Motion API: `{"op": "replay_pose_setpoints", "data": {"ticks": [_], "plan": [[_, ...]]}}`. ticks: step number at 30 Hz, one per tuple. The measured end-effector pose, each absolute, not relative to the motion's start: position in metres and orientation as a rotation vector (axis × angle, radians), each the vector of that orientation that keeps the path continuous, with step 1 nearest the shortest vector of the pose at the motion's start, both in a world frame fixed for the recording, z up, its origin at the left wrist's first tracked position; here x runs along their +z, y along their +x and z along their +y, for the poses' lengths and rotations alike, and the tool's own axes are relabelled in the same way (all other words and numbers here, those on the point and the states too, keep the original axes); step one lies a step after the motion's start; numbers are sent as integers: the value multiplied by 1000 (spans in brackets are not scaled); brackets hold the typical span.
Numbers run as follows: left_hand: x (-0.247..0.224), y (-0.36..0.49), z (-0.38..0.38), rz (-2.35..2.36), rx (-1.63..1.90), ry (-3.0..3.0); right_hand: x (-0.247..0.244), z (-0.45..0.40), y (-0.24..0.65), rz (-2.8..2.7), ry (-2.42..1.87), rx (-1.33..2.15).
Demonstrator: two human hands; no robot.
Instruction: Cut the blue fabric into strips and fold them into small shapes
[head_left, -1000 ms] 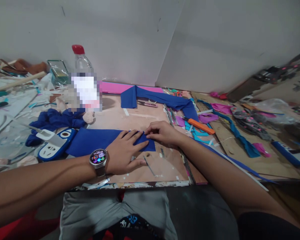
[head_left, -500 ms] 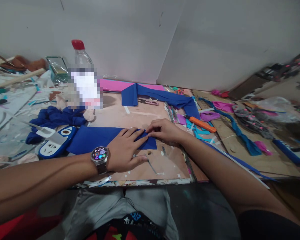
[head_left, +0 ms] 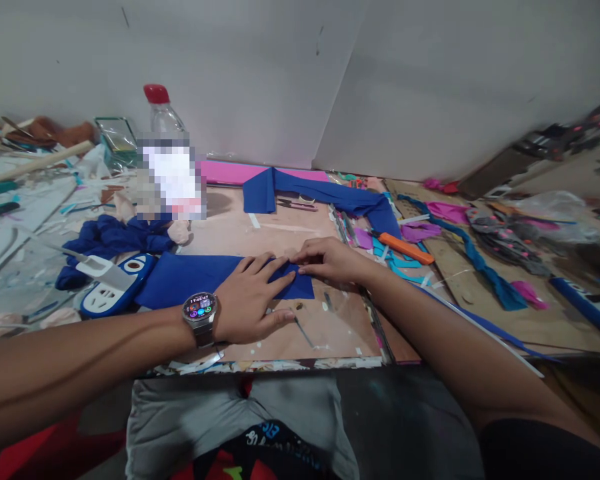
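Note:
A flat strip of blue fabric [head_left: 195, 277] lies on the pinkish work board [head_left: 275, 235]. My left hand [head_left: 253, 293], with a watch at its wrist, rests palm down on the fabric with its fingers spread. My right hand [head_left: 325, 259] pinches the fabric's edge near its right end, its fingertips close to those of my left hand. Behind the hands, a second, folded blue strip [head_left: 330, 193] runs along the back of the board and bends down at the right.
A bottle with a red cap [head_left: 157, 94] stands behind a blurred phone [head_left: 173, 177]. Blue bunched cloth [head_left: 113, 239] and a blue-white power strip [head_left: 115, 287] lie left. Pink scissors [head_left: 297, 205] are at the back; an orange cutter [head_left: 405, 247] lies right among scraps.
The right hand's fingertips have shifted very slightly on the fabric edge. My left hand stays in place.

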State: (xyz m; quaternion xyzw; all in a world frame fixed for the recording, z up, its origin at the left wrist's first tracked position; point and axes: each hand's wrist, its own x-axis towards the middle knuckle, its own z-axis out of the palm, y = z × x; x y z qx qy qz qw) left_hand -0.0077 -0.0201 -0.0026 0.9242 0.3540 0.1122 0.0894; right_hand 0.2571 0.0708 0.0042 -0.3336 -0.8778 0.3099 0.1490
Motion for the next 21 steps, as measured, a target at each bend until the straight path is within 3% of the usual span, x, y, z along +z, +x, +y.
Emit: {"op": "replay_pose_setpoints", "data": {"ticks": [21], "plan": [[-1, -7, -19, 1019, 287, 2704, 16, 74, 269, -2636, -906, 914]]}}
